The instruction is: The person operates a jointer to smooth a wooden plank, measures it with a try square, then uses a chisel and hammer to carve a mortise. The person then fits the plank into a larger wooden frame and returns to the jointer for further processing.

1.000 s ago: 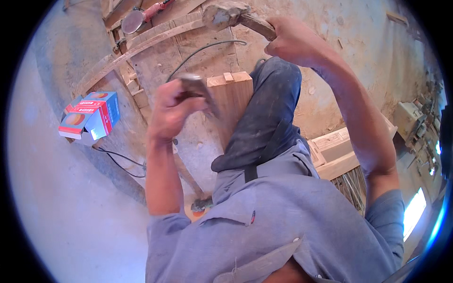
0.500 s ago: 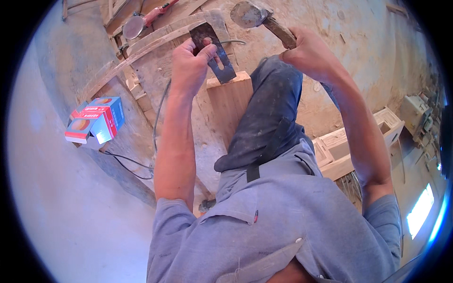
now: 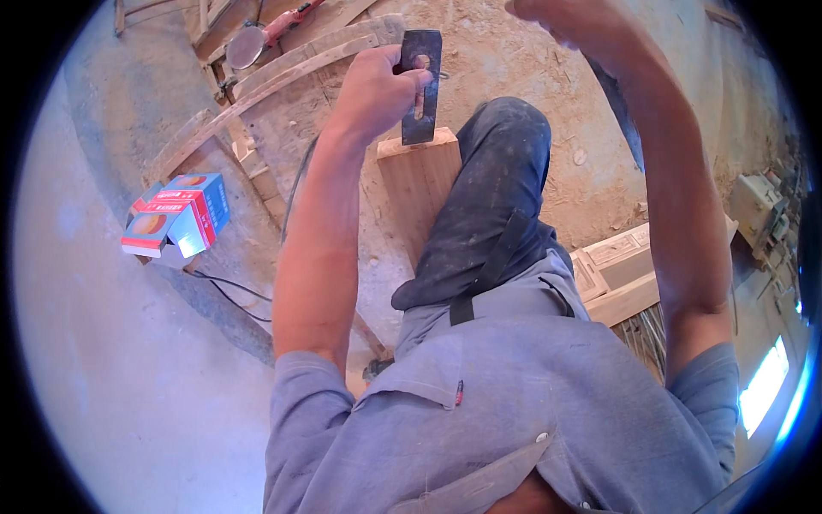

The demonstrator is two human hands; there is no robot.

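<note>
My left hand [image 3: 377,94] pinches a flat, dark metal plane iron [image 3: 419,127], its thumb lying by the slot. The iron stands nearly upright, its lower end at the top of a squared wooden block [image 3: 419,193]; whether it touches the wood I cannot tell. That block leans beside my trousered thigh [image 3: 505,171]. My right hand [image 3: 591,21] is raised at the upper edge, partly cut off, with its fingers curled. The hammer it gripped half a second ago lies outside the picture now.
A curved wooden piece [image 3: 282,64] and a red angle grinder [image 3: 278,27] lie at the far left. Nearer on the left stands a red and blue carton [image 3: 184,218] by a black cable [image 3: 231,291]. To the right are a carved wooden frame [image 3: 625,265] and a grey machine [image 3: 758,214].
My right hand has risen away, taking the hammer out of view. My left hand has shifted right and turned the plane iron from slanted to nearly upright over the block.
</note>
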